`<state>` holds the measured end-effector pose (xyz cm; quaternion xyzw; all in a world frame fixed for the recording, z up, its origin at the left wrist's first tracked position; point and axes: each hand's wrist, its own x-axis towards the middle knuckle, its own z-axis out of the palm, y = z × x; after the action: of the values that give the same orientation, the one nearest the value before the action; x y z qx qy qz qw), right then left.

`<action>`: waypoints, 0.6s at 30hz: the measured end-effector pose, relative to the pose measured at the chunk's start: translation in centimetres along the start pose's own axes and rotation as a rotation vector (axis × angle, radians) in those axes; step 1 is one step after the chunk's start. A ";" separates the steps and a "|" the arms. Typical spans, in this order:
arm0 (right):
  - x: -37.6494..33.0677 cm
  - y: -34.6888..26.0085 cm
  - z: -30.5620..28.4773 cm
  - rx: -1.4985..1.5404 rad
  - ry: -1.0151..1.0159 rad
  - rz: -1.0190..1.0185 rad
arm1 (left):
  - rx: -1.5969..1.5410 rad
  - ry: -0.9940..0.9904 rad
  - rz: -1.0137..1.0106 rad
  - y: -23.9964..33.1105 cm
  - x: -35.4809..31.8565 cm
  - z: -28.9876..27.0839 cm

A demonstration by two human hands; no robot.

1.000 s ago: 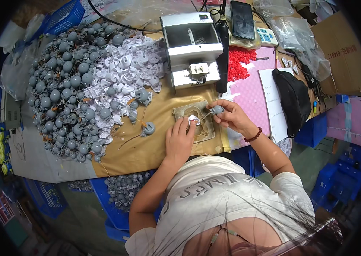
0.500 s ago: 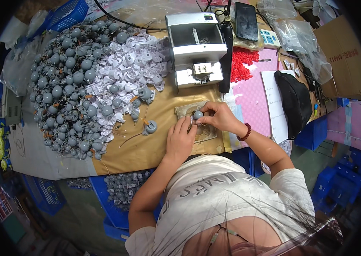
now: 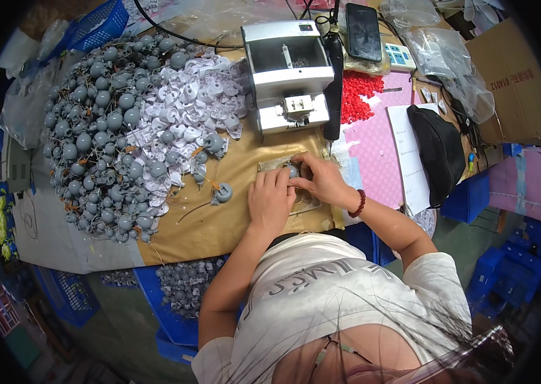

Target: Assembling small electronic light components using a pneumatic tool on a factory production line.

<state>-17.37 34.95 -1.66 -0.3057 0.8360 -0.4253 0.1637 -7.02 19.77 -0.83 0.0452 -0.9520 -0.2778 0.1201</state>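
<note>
Pressing a small grey round plastic part (image 3: pixel 293 171) on the flat metal plate (image 3: pixel 270 165) — left hand (image 3: pixel 270 200) and right hand (image 3: pixel 320 182) both pinch it together, seemingly mid-assembly — next needs a firm, steady push

Left hand (image 3: pixel 270 200) and right hand (image 3: pixel 319 180) meet on grey ball (image 3: pixel 293 171); grey machine (image 3: pixel 288 74) far; ball heap (image 3: pixel 101 134) left on table (image 3: pixel 245 217).

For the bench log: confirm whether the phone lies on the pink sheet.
No: the phone lies at the table's far edge, beyond the red pieces.

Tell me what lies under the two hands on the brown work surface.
A flat clear plate lies under the left hand and right hand, which pinch a small grey round part. The hands cover most of the plate and the part's underside.
</note>
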 end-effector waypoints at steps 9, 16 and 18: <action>9.2 5.4 -5.7 0.284 0.537 -0.043 | 0.017 0.039 0.044 -0.3 0.0 0.8; 7.7 0.6 -6.8 0.396 0.793 -0.196 | -0.002 0.042 0.031 -0.5 -0.1 0.9; 7.3 -3.4 -8.1 0.522 0.754 -0.406 | -0.004 0.033 0.015 -0.5 -0.1 0.8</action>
<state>-25.91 33.61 5.72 -0.2363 0.6263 -0.7243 -0.1651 -7.12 19.82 -1.74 0.0423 -0.9497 -0.2779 0.1382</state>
